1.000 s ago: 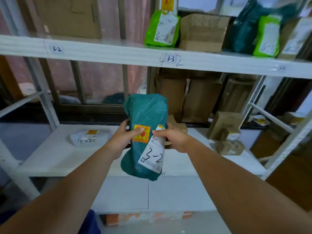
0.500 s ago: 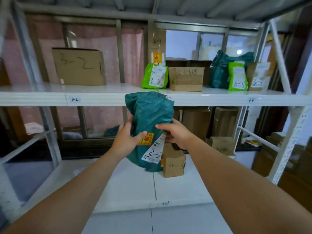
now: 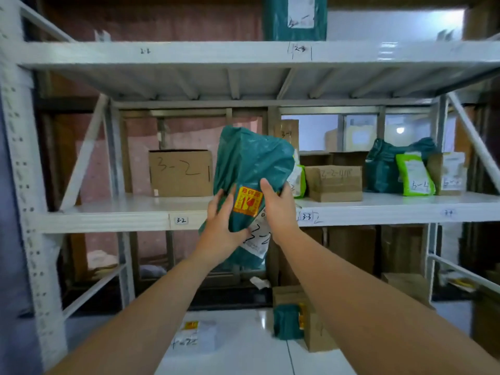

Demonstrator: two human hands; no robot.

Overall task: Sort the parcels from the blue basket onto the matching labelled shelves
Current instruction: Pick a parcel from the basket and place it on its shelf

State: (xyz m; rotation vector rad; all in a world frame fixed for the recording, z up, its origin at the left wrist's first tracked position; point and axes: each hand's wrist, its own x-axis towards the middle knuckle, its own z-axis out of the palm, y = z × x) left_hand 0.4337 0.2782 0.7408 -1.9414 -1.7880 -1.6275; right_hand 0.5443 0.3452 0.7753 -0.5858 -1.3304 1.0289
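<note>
Parcel count on the middle shelf: one brown box marked "3-2" at the left, one flat brown box right of centre, one dark green bag, one light green pouch and one small carton at the far right. A second light green pouch shows partly, behind the held parcel. Lower shelf: one white packet, one small teal packet, one brown box.

One teal parcel is held upright in front of the middle shelf edge, between the tags "3-2" and "3-3". Its white label reads "3-2".

Left hand: fingers curled round the parcel's lower left side, thumb across the front below the yellow-red sticker. Right hand: fingers closed on the right edge, thumb on the front beside the sticker. Both hands grip the parcel.

Clearance: bare shelf surface lies between the "3-2" box and the flat box, directly behind the parcel. The upper shelf stands well above the parcel's top. The left upright is well apart from the hands
</note>
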